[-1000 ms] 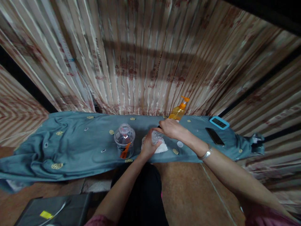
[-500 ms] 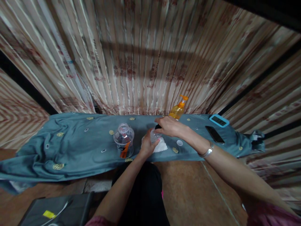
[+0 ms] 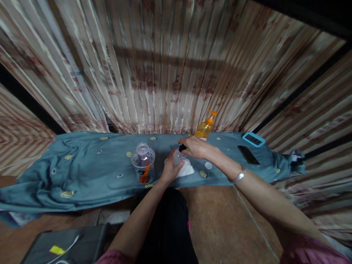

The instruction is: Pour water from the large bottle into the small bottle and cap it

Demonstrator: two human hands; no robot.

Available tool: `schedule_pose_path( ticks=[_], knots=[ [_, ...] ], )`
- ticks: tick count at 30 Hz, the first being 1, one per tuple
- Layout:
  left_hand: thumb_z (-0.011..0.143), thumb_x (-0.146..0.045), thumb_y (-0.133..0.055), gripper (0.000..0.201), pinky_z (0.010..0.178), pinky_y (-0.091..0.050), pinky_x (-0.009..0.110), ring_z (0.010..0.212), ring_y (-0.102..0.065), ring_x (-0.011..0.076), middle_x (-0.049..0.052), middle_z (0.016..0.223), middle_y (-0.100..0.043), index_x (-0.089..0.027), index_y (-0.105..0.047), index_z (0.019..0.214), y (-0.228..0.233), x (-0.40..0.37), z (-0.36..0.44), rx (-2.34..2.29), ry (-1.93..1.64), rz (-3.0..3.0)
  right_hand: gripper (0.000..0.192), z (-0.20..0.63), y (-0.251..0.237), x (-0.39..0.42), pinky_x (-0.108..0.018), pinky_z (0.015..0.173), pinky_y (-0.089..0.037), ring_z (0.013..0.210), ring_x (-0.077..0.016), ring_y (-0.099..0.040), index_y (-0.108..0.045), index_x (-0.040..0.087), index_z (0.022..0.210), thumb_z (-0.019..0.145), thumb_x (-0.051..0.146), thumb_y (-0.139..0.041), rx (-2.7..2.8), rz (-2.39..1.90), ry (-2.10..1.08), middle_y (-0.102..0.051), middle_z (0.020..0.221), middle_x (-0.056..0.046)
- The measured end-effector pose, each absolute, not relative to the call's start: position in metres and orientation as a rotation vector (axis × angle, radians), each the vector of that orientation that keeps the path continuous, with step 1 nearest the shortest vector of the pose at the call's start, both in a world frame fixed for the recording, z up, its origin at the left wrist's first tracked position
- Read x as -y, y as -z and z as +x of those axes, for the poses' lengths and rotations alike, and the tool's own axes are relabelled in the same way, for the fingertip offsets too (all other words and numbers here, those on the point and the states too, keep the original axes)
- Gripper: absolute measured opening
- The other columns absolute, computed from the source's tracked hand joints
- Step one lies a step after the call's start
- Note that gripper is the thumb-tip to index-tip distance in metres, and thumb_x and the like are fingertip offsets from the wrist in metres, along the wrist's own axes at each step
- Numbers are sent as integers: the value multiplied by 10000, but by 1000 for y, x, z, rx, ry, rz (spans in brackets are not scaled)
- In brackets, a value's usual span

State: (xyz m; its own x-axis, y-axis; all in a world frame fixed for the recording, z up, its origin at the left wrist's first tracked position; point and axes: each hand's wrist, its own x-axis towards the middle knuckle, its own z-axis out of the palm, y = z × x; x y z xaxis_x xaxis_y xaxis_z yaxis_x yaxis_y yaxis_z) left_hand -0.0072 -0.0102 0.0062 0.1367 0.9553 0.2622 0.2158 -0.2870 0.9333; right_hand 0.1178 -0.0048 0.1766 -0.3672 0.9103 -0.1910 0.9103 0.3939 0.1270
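A small clear bottle with a black top is between my hands, above a white cloth or tissue. My left hand is wrapped round the bottle's body from the left. From above and the right, my right hand has its fingers closed on the black top. Just right of the white cloth lies a small white round lid. A larger clear plastic jar with an orange and black label stands to the left of my left hand.
A yellow pump bottle with an orange head stands behind my right hand. Right of it lie a black phone and a blue-framed device. Teal patterned fabric covers the narrow table; a striped curtain hangs behind.
The whole view has shifted slightly, so everything sits a little further left. Both hands keep their hold on the small bottle and its black top.
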Motion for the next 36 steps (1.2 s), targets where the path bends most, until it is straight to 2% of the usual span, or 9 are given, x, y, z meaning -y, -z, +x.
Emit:
schedule_pose_path(
  ticks=[4,10,14,18,25,30,36],
  knots=[
    [761,-242,-740,569,921,-545,393,1019,-714,266,73,1130,-746,-199,-537,1291,-5,12,-6,-1161,-1202,1685,357,114,-172,8,-434,940,-547,1057,-204,-670,-659,150,1149,962,449,-610,-2365,1689,-30,-685,1162,-90],
    [752,-228,-739,586,957,-536,389,1070,-707,270,90,1178,-731,-176,-535,1299,-2,12,-5,-1164,-1246,1690,399,110,-171,9,-456,961,-536,1059,-212,-674,-662,148,1150,959,492,-601,-2337,1791,-65,-693,1149,-94],
    [763,-247,-733,602,951,-540,394,1062,-706,262,85,1185,-732,-183,-515,1320,2,10,-5,-1140,-1252,1670,394,121,-175,11,-444,938,-550,1072,-210,-665,-619,169,1246,962,443,-611,-2454,1691,25,-672,1197,-83],
    [747,-242,-747,608,973,-532,418,1082,-701,273,87,1181,-735,-194,-527,1312,1,11,-5,-1155,-1240,1692,319,122,-173,9,-433,933,-550,1056,-203,-666,-655,158,1151,960,411,-621,-2445,1688,72,-680,1160,-80],
    [752,-209,-735,584,943,-551,401,1025,-717,261,76,1124,-751,-186,-529,1298,-4,13,-7,-1145,-1250,1652,354,119,-164,3,-458,966,-530,1075,-212,-660,-662,152,1125,958,460,-611,-2449,1871,158,-683,1152,-86],
    [729,-177,-746,593,999,-527,412,1093,-697,263,91,1187,-731,-184,-536,1284,-4,11,-7,-1129,-1282,1585,368,153,-120,8,-406,875,-570,989,-188,-673,-630,164,1209,965,439,-608,-2457,2075,385,-675,1150,-68],
    [661,-97,-740,630,1016,-523,449,1081,-694,255,69,1146,-723,-195,-563,1258,-3,10,-6,-1159,-1296,1516,417,154,-26,30,-469,957,-546,1154,-238,-626,-581,182,1312,951,382,-637,-2243,2478,522,-602,1331,-105]
  ],
)
